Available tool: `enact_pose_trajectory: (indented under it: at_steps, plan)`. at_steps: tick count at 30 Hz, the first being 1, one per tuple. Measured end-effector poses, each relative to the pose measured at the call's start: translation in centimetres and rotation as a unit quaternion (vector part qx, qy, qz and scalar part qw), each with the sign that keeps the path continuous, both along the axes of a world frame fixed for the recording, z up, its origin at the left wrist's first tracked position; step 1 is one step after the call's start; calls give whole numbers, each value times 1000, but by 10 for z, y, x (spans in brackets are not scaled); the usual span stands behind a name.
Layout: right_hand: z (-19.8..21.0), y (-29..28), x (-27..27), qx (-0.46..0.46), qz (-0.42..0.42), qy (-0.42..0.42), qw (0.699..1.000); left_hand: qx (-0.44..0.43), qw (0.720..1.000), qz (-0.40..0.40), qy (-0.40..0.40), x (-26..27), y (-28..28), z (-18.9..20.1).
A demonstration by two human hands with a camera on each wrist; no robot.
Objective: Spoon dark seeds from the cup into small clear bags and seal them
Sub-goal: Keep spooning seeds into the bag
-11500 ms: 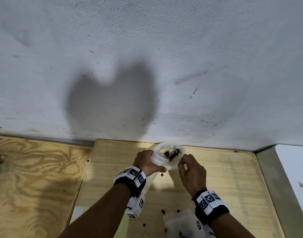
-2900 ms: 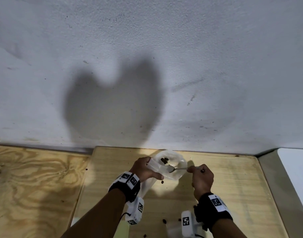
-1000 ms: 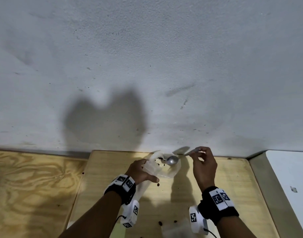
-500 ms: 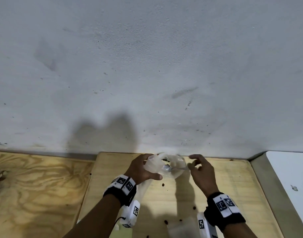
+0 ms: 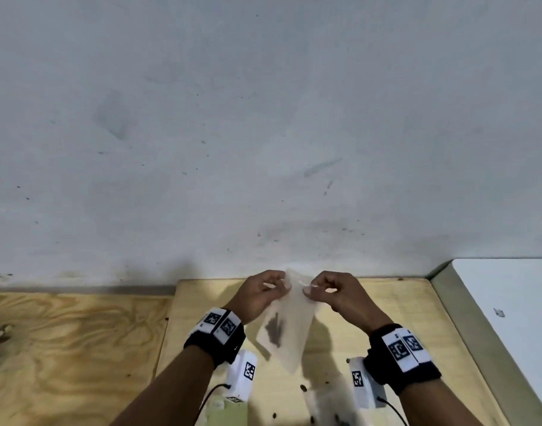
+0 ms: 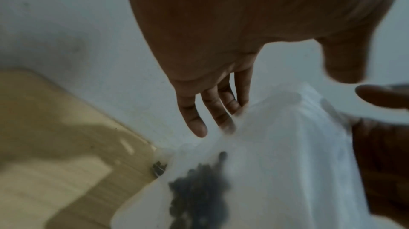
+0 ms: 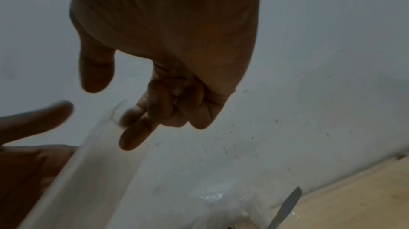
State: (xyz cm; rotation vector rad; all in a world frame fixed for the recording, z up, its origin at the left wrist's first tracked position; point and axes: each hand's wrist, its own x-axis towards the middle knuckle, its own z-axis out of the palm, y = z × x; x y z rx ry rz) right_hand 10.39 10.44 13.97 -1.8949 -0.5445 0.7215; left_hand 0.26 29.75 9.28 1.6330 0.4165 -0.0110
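I have the bag (image 5: 286, 329) hanging between my hands, above the board (image 5: 386, 321) and close to the wall (image 5: 263, 118). My left hand (image 5: 259, 295) pinches its top edge on one side and my right hand (image 5: 334, 295) pinches the other side, thumbs and forefingers closed on the film, the other fingers curled loosely. The seeds (image 5: 274, 329) sit in a dark clump low in the bag, nearer my left wrist. I judge the bag very light and limp: thin film that will fold, twist and slip, with only the seeds giving it any weight, so it swings from whatever point I hold. The top strip is the place to keep hold, one pinch at each end, pulling it taut so the two sides meet flat before I run along to seal; gripping lower would squeeze seeds upward. Below my right wrist lies another bag (image 7: 230, 204), crumpled on the board, with the spoon (image 7: 285, 206) beside it. Loose seeds (image 5: 302, 388) are scattered on the board below both wrists. I cannot see the cup. Nothing stands between my hands; the wall just beyond my knuckles limits how far forward I can go.
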Motion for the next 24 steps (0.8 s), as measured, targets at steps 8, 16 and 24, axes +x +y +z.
enact_pose_trajectory:
  at_steps: [8, 16, 24]
  plan:
    - [-14, -4, -18, 72, -152, -32, 985, -34, 999, 13, -13, -10, -8, 14]
    - [-12, -18, -39, 67, -173, 110, 976, -29, 998, 45, -37, -16, -32, 19]
    - [5, -48, -46, 66, -149, 106, 981, -47, 990, 114, -63, -29, -76, 24]
